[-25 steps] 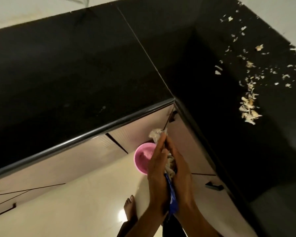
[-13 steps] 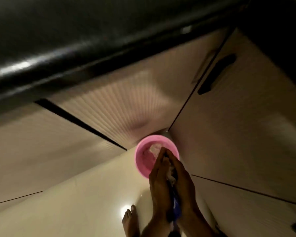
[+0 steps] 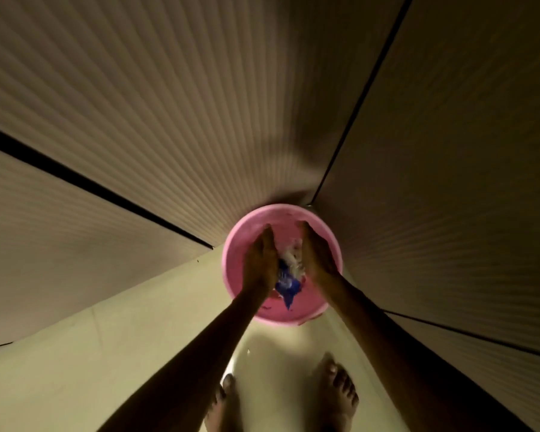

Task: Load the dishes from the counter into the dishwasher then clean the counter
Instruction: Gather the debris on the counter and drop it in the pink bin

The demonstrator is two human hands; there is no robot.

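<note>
A round pink bin (image 3: 294, 318) stands on the floor in the corner where two cabinet runs meet. Both my hands are down inside its mouth, palms facing each other and fingers straight. My left hand (image 3: 260, 260) and my right hand (image 3: 318, 256) are a little apart. Between them sits a blue cloth (image 3: 286, 285) with pale food scraps (image 3: 292, 259) on it, over the bin. The cloth's lower tip hangs toward the bin's near wall. The counter is out of view.
Beige ribbed cabinet doors (image 3: 169, 120) rise at left and right (image 3: 449, 182), with dark gaps between them. The glossy cream floor (image 3: 106, 353) spreads below. My bare feet (image 3: 340, 391) stand just behind the bin.
My head has tilted down, so the black counter has left the view. Both hands carried the cloth and scraps down into the pink bin and have parted slightly.
</note>
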